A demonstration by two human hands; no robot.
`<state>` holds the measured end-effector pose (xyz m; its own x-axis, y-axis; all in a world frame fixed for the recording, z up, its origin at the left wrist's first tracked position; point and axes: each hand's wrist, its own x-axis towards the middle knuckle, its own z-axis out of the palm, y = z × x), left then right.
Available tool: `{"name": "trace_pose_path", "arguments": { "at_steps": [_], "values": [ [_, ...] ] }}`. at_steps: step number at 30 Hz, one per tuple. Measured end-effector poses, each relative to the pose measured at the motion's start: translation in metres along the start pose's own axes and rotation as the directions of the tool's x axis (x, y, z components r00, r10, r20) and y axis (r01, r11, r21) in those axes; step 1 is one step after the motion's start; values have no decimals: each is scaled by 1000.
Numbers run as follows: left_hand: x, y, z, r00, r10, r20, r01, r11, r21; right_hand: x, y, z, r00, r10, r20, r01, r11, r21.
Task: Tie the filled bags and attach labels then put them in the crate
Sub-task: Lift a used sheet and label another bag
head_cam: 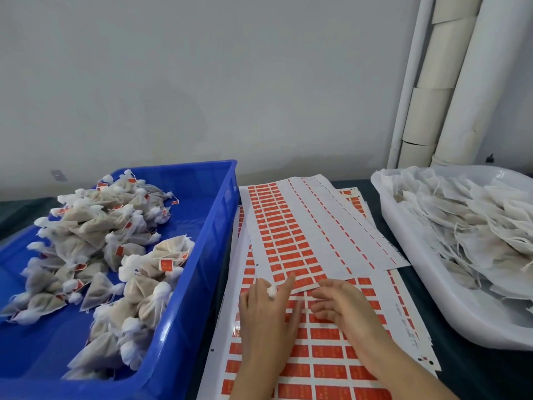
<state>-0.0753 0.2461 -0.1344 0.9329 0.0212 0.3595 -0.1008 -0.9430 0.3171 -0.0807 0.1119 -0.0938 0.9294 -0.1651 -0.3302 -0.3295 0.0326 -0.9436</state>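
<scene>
Dark tabletop (476,373), label sheets (317,226); crate (223,223) leftward. Left hand (265,316) pinches seemingly soft, light bag (271,290) by tied neck; right hand (343,307) grip unclear.

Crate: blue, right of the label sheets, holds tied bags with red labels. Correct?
One error: the crate sits left of the label sheets, not right; the white tray is on the right. The rest stands: it is blue and holds tied bags with red labels. The head view shows this.
</scene>
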Motion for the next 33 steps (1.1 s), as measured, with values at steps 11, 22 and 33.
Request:
{"name": "trace_pose_path", "arguments": {
  "at_steps": [11, 22, 33],
  "values": [
    [57, 15, 6, 961, 91, 262, -105, 994, 39, 6, 9, -21, 992, 22, -125, 3, 979, 202],
    [40, 6, 0, 786, 601, -147, -592, 799, 103, 13, 3, -37, 991, 7, 137, -55, 935, 350],
    [-7, -24, -26, 874, 436, -212, -450, 893, -18, 21, 0, -25, 922, 46, 385, -200, 907, 370]
  ]
}}
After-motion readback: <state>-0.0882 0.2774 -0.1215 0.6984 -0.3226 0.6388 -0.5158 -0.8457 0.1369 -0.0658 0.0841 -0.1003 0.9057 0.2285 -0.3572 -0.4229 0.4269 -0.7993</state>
